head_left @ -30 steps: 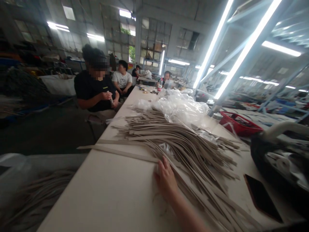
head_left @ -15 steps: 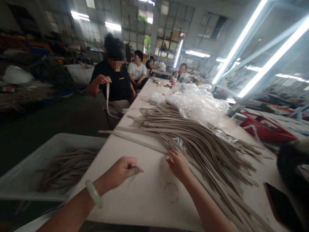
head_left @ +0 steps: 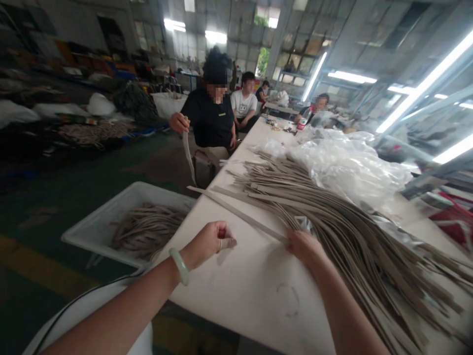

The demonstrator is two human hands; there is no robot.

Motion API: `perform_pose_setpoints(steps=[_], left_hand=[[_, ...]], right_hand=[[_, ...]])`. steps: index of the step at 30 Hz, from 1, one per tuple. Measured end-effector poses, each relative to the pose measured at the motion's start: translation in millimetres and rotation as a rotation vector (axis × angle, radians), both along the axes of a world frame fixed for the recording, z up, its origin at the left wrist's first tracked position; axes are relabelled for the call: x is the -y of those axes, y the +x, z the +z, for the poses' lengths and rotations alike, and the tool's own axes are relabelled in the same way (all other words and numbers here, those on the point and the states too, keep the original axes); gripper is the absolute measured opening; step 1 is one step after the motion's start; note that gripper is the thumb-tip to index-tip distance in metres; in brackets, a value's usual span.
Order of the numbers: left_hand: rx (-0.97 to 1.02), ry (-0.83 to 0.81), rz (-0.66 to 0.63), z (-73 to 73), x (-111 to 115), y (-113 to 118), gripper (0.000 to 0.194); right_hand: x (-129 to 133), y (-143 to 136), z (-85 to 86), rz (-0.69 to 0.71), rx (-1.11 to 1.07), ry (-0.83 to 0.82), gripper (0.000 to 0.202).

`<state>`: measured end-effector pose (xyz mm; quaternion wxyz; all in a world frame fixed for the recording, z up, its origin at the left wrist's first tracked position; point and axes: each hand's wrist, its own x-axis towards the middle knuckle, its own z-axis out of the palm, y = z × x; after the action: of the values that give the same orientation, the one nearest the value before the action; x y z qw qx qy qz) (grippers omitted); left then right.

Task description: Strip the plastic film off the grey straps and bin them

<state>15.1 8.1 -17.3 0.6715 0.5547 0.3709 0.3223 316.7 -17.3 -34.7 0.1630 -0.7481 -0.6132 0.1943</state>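
Observation:
My right hand (head_left: 305, 249) pinches a flat grey-brown strip (head_left: 244, 216) just above the table. From there the strip runs away to the far left, its end sticking out past the table edge. My left hand (head_left: 211, 241) hovers over the pale tabletop (head_left: 236, 291), fingers curled and a beige wrap around the thumb. What those fingers hold, if anything, is hidden. A pale green bangle (head_left: 180, 266) circles the left wrist. Beside my right hand lies a big bundle of similar strips (head_left: 332, 222), spreading toward the lower right.
A white tub (head_left: 88, 236) of loose strips stands on the floor at the left. Crumpled clear plastic (head_left: 343, 160) covers part of the bundle's far side. Across the table corner a person in black (head_left: 214, 118) holds up a strip. Other people sit farther back.
The view has swung right-to-left, showing more floor and the tub. My right hand keeps its pinch on the strip, and my left hand stays curled. The co-worker's strip hangs at another angle.

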Motion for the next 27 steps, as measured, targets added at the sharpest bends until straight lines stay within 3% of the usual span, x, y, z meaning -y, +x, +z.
perform_pose_setpoints(steps=[3, 6, 8, 11, 13, 17, 21, 27], left_hand=[[-0.085, 0.058, 0.047, 4.2, -1, -1, 0.038], [-0.173, 0.14, 0.057, 6.3, -2, -5, 0.035], [-0.212, 0.183, 0.032, 6.0, -2, -8, 0.035], [-0.245, 0.228, -0.037, 4.5, 1, -10, 0.035], [-0.244, 0.234, -0.111, 3.9, 5, -8, 0.031], [-0.192, 0.228, -0.226, 4.6, 16, 3, 0.02], [-0.122, 0.211, -0.276, 2.6, 25, 11, 0.012], [-0.209, 0.248, -0.354, -5.1, 30, 11, 0.01]], right_hand=[[6, -2, 14.2, 0.06, -0.278, 0.117, 0.035], [6, -8, 41.0, 0.048, -0.536, 0.314, 0.044], [6, -9, 59.2, 0.016, -0.829, 0.443, 0.042], [14, -14, 67.6, -0.003, -1.261, 0.43, 0.037], [22, -22, 55.2, 0.009, -1.307, 0.291, 0.036], [29, -43, 9.4, 0.018, -1.313, 0.108, 0.041], [19, -53, -18.7, -0.044, -1.445, 0.197, 0.047], [12, -52, -22.3, -0.197, -1.514, 0.421, 0.029]])
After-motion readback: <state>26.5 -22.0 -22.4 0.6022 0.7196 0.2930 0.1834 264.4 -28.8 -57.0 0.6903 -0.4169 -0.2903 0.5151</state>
